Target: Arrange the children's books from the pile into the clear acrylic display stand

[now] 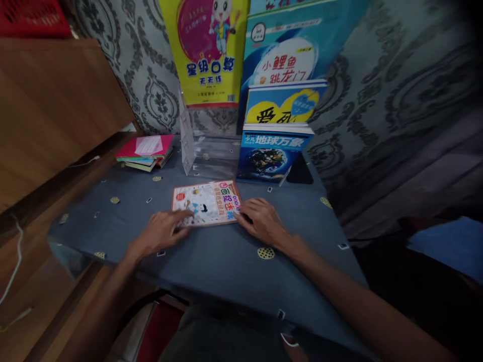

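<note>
A small picture book (206, 201) with a pale cover, coloured Chinese characters and a cartoon figure lies on the table, its title running down the right side. My left hand (164, 229) is at the book's lower left corner, fingers over the cover and thumb by the near edge. At the right end, my right hand (262, 218) has its fingers curled against the book's edge. Behind the book stands a clear plastic book rack (215, 156). A blue book with a globe (267, 156) sits in its lowest right slot.
Higher on the rack are a yellow workbook (207, 65), a blue-and-yellow book (283, 103) and a teal book (290, 45). A stack of books (145, 151) lies at the back left. A dark flat object (301, 171) is right of the rack. Patterned cloth covers the table (211, 266).
</note>
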Motion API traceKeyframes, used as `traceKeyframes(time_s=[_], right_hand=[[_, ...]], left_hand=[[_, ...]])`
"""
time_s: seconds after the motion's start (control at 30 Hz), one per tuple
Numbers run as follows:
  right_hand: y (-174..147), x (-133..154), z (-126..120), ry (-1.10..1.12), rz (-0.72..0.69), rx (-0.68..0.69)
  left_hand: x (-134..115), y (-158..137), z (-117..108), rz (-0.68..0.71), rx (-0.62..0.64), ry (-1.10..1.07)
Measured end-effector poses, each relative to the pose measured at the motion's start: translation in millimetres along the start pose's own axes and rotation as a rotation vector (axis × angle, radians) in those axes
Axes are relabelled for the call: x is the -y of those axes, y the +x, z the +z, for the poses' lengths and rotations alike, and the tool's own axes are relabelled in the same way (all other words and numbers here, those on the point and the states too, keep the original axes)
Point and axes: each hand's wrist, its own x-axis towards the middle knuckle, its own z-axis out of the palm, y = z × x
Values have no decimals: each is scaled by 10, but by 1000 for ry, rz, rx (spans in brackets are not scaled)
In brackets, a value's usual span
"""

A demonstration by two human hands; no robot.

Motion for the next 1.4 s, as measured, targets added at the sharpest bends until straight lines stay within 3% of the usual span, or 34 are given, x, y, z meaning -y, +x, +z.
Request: traceKeyframes(time_s=[0.1,0.17,0.23,0.33,0.43,0.53,0.67,0.8,1.0,1.4], right_hand=[[0,-58,-21,-114,60,21],[-3,-81,-6,-146,90,38],[-14,-61,16,-157,109,49],[-48,64,29,-182,137,51],[-76,247,10,-240,189,90],[-73,383,-16,-306,253,142],[-40,384,-29,-311,283,201],[-19,204,-23,-265,278,220],[15,-111,-5,-188,320,236],[196,-215,58,-134,454,232]], left_hand=[[-276,-141,-146,149,173,-122],[-322,-117,-181,194,232,-245],[-247,-12,-151,147,176,-317],[-22,166,-5,24,-67,-173],[148,236,163,6,-107,-91],[166,203,231,19,-115,-65],[-20,162,163,-40,-63,24],[-281,190,131,-146,2,158],[-522,304,242,-143,-1,181],[-556,692,253,-52,-3,177]])
